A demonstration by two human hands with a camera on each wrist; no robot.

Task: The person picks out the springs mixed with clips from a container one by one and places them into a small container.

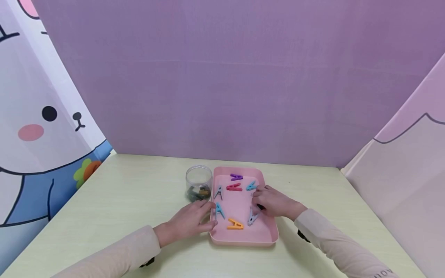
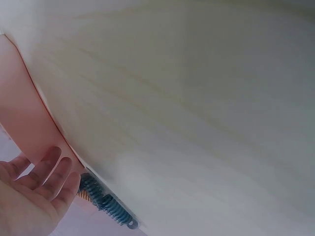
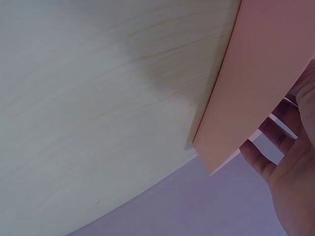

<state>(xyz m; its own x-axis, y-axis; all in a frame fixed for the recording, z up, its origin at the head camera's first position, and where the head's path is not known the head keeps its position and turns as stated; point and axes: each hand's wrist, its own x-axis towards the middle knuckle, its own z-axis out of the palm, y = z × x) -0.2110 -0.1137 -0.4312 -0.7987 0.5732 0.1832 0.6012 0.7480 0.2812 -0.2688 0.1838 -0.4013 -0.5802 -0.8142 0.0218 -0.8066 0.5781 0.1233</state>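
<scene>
A pink tray holds several spread-out spring clothespins, among them a purple one, a red one, a yellow one and a light blue one. My left hand rests at the tray's left rim, fingers loosely extended beside a turquoise clothespin. Over the tray's right side, my right hand reaches in with bent fingers, near a grey clothespin. Something dark shows under its palm; whether it holds this I cannot tell. In the right wrist view the tray wall hides its fingertips.
A clear round jar touches or nearly touches the tray's left side, with dark and orange pieces in it. Dark teal ribbed pieces show through it in the left wrist view. A purple backdrop rises behind the pale tabletop.
</scene>
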